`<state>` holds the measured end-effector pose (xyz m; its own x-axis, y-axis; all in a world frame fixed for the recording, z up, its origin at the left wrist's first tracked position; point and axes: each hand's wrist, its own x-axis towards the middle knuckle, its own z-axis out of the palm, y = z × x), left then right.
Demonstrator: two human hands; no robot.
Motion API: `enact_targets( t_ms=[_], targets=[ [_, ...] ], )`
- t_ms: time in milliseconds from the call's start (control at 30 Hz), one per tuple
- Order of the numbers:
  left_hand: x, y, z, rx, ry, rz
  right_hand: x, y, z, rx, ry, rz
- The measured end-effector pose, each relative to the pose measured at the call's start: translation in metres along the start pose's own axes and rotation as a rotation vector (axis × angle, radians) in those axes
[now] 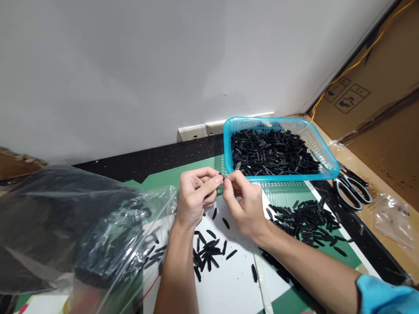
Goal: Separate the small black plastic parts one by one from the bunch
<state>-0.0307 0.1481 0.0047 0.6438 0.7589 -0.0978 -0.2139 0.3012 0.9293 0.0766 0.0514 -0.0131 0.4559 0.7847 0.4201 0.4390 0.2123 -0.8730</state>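
A dark desk (150, 162) runs along a pale wall, mostly covered by a green mat (168, 177). A white sheet (229, 285) lies on the mat, scattered with small black plastic pieces (208, 252). A larger heap of black pieces (304, 222) sits to the right on the mat. Behind it stands a blue plastic basket (322, 147) filled with the same pieces. At the left, a big clear plastic bag (60, 228) of dark parts slumps on the desk. Near the right edge lie grey-handled scissors (353, 190) and, beside them on brown cardboard, a small clear bag (393, 220).
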Motion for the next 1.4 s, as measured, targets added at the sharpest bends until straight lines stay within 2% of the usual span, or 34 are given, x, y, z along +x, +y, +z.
enact_targets(
  t_ms=[400,667,833,1033,1400],
  targets=[
    [0.001,-0.002,-0.009,0.132,0.014,0.053,0.0,0.005,0.0,-0.259,-0.069,-0.208],
    [-0.002,0.003,-0.014,0.28,0.021,0.083,0.0,0.009,0.0,-0.382,-0.042,-0.346],
    [-0.002,0.006,-0.011,0.322,0.022,0.084,0.0,0.013,0.001,-0.425,-0.03,-0.366],
    [0.001,0.004,-0.009,0.295,-0.025,0.003,-0.001,0.012,0.0,-0.462,-0.051,-0.377],
    [0.0,0.008,-0.008,0.252,-0.033,-0.067,0.0,0.01,0.0,-0.44,-0.092,-0.305]
  ],
)
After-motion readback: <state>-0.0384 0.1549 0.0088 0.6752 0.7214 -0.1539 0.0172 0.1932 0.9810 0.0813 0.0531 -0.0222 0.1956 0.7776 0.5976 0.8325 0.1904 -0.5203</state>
